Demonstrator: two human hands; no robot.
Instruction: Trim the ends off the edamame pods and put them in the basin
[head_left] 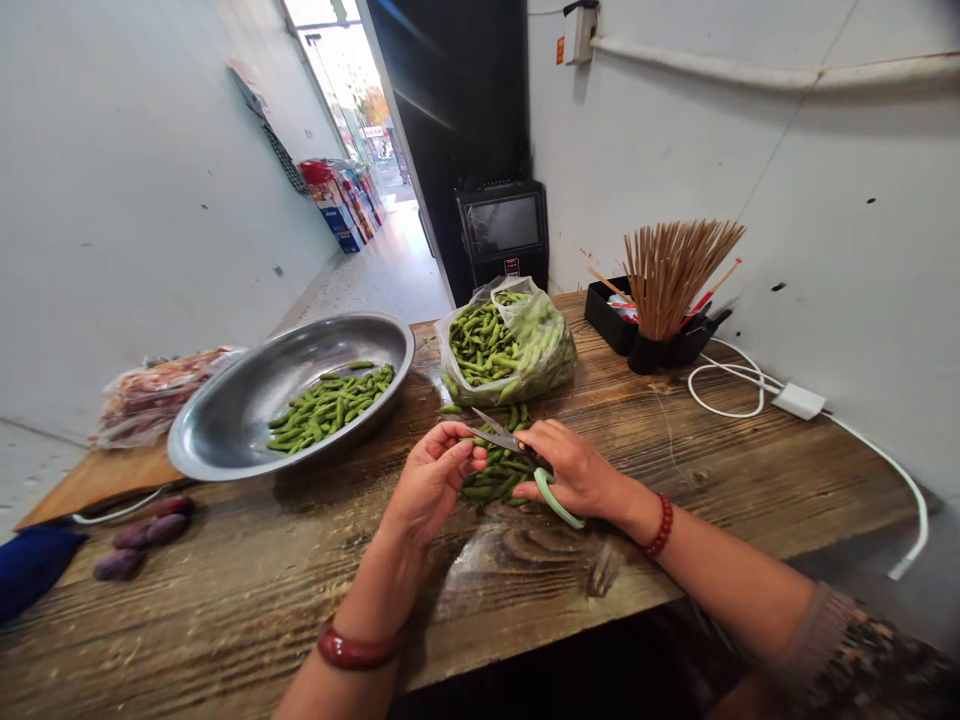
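Note:
My right hand [574,468] is closed around a pair of scissors [553,498] with pale green handles, its blades parted and pointing left. Pinched in the fingers of my left hand [435,475] is a green soybean pod [475,441], mostly covered, its end by the blades. Loose pods [495,482] lie on the wood under both hands. Just behind them stands a clear plastic bag [551,355] full of pods. To the left, a wide steel basin [225,415] holds a smaller heap of pods [330,408] on its right side.
The wooden table [300,580] meets the right wall. A black holder [611,320] with brown sticks [671,275] stands at the back right, near a white cable [862,435]. Several purple tubers [154,530], a wrapped bag [157,395] and blue cloth [34,570] lie left.

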